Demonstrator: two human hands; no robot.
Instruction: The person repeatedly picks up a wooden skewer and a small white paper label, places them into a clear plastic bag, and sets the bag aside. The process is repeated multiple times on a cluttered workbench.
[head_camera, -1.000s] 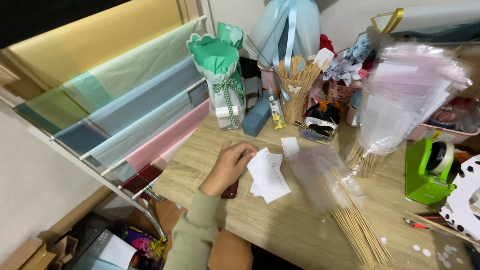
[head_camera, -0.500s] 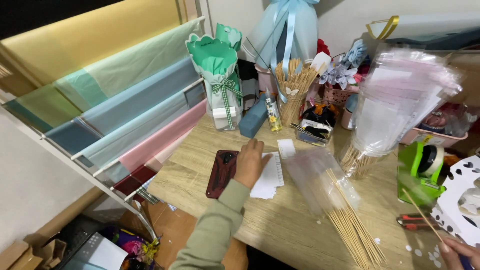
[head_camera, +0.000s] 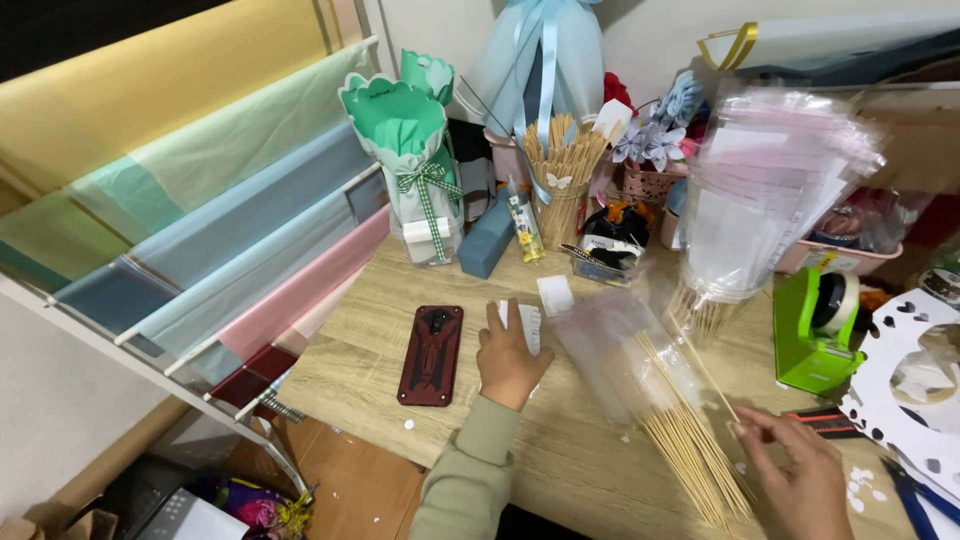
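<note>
My left hand (head_camera: 508, 358) lies flat on a white paper slip (head_camera: 530, 322) on the wooden table (head_camera: 370, 310), fingers together and pressing it down. Just left of the hand lies a phone in a dark red case (head_camera: 431, 354), face down. My right hand (head_camera: 795, 478) reaches in at the lower right, fingertips touching the ends of a bundle of thin wooden skewers (head_camera: 680, 440). The skewers lie partly inside a clear plastic bag (head_camera: 620, 350). A second small white slip (head_camera: 555, 294) lies a little farther back.
A rack of coloured paper rolls (head_camera: 200, 220) fills the left. At the back stand a green wrapped bouquet (head_camera: 410, 150), a blue box (head_camera: 487, 240), a cup of wooden sticks (head_camera: 560, 180) and clear cone sleeves (head_camera: 760, 190). A green tape dispenser (head_camera: 820, 330) sits right.
My left hand let go of the red phone, which now lies uncovered, and moved right onto the white slip. My right hand came into view at the skewers.
</note>
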